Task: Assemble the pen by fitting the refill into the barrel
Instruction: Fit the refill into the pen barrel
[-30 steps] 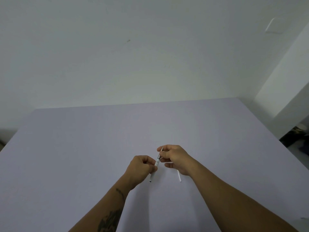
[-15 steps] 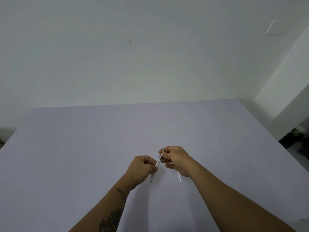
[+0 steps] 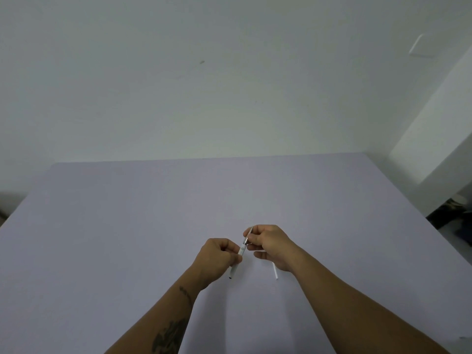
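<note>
My left hand (image 3: 218, 259) grips a white pen barrel (image 3: 241, 250) held slanted above the table, its dark lower end poking out below my fist. A thin refill (image 3: 249, 235) sticks out of the barrel's upper end, and my right hand (image 3: 270, 245) pinches it between thumb and forefinger. A second thin white tube (image 3: 275, 272) shows below my right palm; I cannot tell whether it lies on the table or is held.
The lavender table (image 3: 127, 226) spreads wide around both hands, with its far edge against a pale wall. Past the table's right edge there are dark objects (image 3: 452, 210) on the floor.
Both hands and the pen have barely moved. The view has shifted slightly.
</note>
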Available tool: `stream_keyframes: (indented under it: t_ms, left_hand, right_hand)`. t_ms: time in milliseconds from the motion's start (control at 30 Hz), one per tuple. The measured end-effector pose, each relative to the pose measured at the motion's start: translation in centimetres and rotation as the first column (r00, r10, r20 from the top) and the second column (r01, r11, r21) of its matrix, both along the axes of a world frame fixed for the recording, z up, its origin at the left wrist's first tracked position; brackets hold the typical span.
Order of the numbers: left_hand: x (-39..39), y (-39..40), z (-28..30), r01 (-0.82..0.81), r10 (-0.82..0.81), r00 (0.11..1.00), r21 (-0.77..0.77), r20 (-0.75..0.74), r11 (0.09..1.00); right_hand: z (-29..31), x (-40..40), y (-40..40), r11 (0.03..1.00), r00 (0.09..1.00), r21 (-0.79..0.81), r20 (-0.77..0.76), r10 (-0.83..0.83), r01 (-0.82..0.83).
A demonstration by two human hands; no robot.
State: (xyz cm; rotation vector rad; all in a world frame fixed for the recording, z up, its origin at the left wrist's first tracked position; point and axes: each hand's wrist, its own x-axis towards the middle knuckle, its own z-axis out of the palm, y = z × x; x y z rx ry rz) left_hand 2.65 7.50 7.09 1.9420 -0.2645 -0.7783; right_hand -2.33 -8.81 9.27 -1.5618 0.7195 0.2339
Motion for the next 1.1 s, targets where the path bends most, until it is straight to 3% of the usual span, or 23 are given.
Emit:
stream_keyframes:
  t_ms: [833,1100]
  left_hand:
    - [0.6,-0.3,-1.0,0.016,-0.015,0.999,0.018,-0.032,1.000]
    - [0.8,-0.3,-1.5,0.016,-0.016,0.998,0.006,-0.066,1.000]
  right_hand:
    - [-0.8,0.2,-1.2,0.998,0.998,0.032,-0.040,-0.056,0.057]
    - [-0.9,0.8,-1.6,0.981,0.981,-0.037,0.028,-0.192,0.193]
